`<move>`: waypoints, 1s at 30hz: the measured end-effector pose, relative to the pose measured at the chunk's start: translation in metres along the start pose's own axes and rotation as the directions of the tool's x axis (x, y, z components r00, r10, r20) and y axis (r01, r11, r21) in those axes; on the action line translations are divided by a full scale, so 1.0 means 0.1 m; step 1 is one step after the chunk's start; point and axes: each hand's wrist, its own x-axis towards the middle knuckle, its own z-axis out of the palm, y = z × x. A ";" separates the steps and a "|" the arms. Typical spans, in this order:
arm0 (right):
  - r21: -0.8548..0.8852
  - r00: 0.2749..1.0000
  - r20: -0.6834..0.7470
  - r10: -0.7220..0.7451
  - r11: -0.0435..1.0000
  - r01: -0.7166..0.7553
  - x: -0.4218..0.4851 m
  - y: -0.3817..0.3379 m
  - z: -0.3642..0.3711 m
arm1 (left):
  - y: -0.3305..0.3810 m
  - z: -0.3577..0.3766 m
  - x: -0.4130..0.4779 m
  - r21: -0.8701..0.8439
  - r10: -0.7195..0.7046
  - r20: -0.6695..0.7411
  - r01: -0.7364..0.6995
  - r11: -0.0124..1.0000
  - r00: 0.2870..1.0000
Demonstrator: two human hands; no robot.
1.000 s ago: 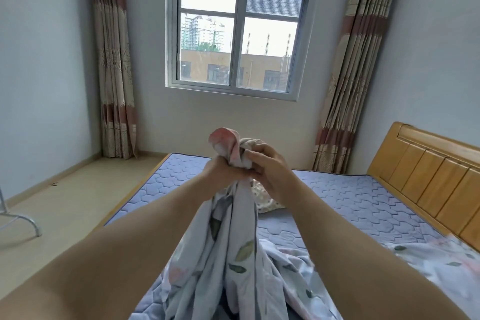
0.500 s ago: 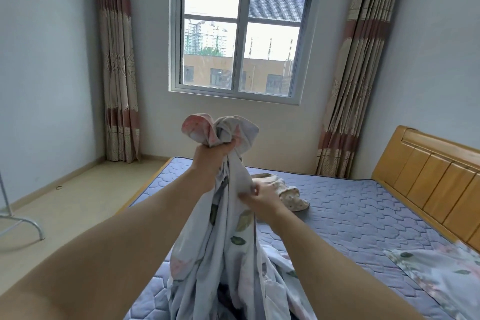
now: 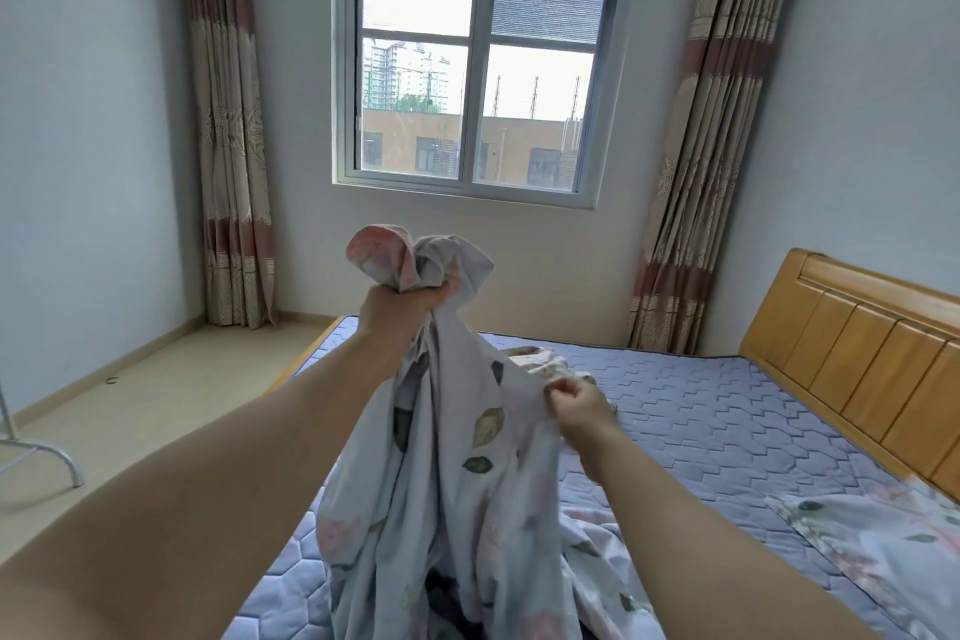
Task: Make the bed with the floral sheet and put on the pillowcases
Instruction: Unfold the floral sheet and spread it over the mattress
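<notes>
The floral sheet (image 3: 457, 457) hangs in a long bunch above the near edge of the bed, its lower folds pooling on the blue quilted mattress (image 3: 727, 421). The left grip (image 3: 397, 314) is clenched round the gathered top of the sheet, holding it raised, with a knot of cloth sticking out above the fist. At about four o'clock from it, lower down, the right grip (image 3: 576, 400) pinches a fold of the same sheet between thumb and curled fingers. Just beyond the right grip, at twelve o'clock, a small crumpled cloth (image 3: 540, 359) lies on the mattress. At four o'clock, a flat floral piece (image 3: 872, 551) lies near the wooden headboard (image 3: 857, 353). Farther out at twelve o'clock is the window (image 3: 478, 78), with a curtain at each side.
</notes>
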 end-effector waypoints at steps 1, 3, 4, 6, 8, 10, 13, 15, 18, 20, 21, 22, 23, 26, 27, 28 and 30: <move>0.040 0.991 -0.122 -0.059 0.997 0.064 0.02 -0.05 -0.03 | -0.01 0.01 -0.03 0.072 0.007 -0.001 -0.007 0.997 1.000; 0.066 0.950 -0.257 -0.179 0.977 0.202 0.05 -0.20 -0.09 | -0.06 0.01 -0.06 0.177 -0.021 0.006 0.020 0.984 1.000; 0.066 0.933 -0.273 -0.233 0.964 0.260 0.05 -0.30 -0.10 | -0.09 0.02 -0.08 0.211 -0.046 0.045 0.035 0.977 0.998; 0.055 0.913 -0.235 -0.332 0.934 0.354 0.03 -0.51 -0.05 | -0.17 0.08 -0.15 0.247 -0.080 0.238 0.019 0.969 0.968; -0.001 0.905 -0.134 -0.403 0.914 0.406 0.01 -0.65 0.05 | -0.22 0.22 -0.30 0.224 -0.073 0.429 -0.028 0.974 0.900; 0.005 0.903 -0.070 -0.424 0.905 0.426 -0.05 -0.72 0.13 | -0.28 0.35 -0.37 0.265 -0.032 0.460 -0.103 0.959 0.887; 0.079 0.905 -0.065 -0.420 0.902 0.425 -0.10 -0.64 0.12 | -0.31 0.37 -0.30 0.238 -0.002 0.295 -0.071 0.969 0.955; 0.070 0.932 -0.012 -0.363 0.929 0.363 -0.11 -0.49 0.05 | -0.29 0.32 -0.23 0.109 -0.006 0.211 -0.017 0.994 0.977; 0.031 0.969 0.188 -0.157 0.988 0.154 -0.19 -0.32 -0.04 | -0.16 0.27 -0.20 -0.123 0.033 0.195 -0.009 0.992 0.980; -0.054 0.957 0.286 -0.046 0.996 0.064 -0.23 -0.19 -0.02 | -0.07 0.24 -0.16 -0.262 0.058 0.162 -0.014 0.965 0.985; -0.113 0.954 0.299 0.007 0.993 0.028 -0.21 -0.10 0.00 | -0.03 0.21 -0.13 -0.307 0.057 0.143 -0.011 0.952 0.988; -0.195 0.959 0.277 0.062 0.981 -0.007 -0.14 0.02 0.02 | 0.02 0.18 -0.10 -0.337 0.061 0.131 -0.014 0.941 0.990; -0.297 0.970 0.222 0.100 0.954 -0.031 -0.09 0.11 0.02 | 0.05 0.15 -0.07 -0.352 0.071 0.126 -0.023 0.936 0.989; -0.393 0.997 -0.056 0.048 0.917 -0.066 0.01 0.20 -0.07 | 0.04 0.05 0.04 -0.210 0.094 0.075 -0.076 0.975 0.993; -0.332 0.985 -0.174 0.006 0.941 -0.065 0.01 0.16 -0.13 | 0.01 0.02 0.05 -0.126 0.083 0.071 -0.074 0.989 0.994; -0.225 0.963 -0.266 -0.039 0.974 -0.023 0.00 0.11 -0.19 | -0.01 -0.01 0.04 -0.040 0.066 0.087 -0.062 0.997 0.994; -0.030 0.936 -0.332 -0.115 0.993 0.111 0.00 -0.08 -0.24 | -0.04 -0.01 -0.07 0.090 0.005 0.209 -0.024 0.996 0.978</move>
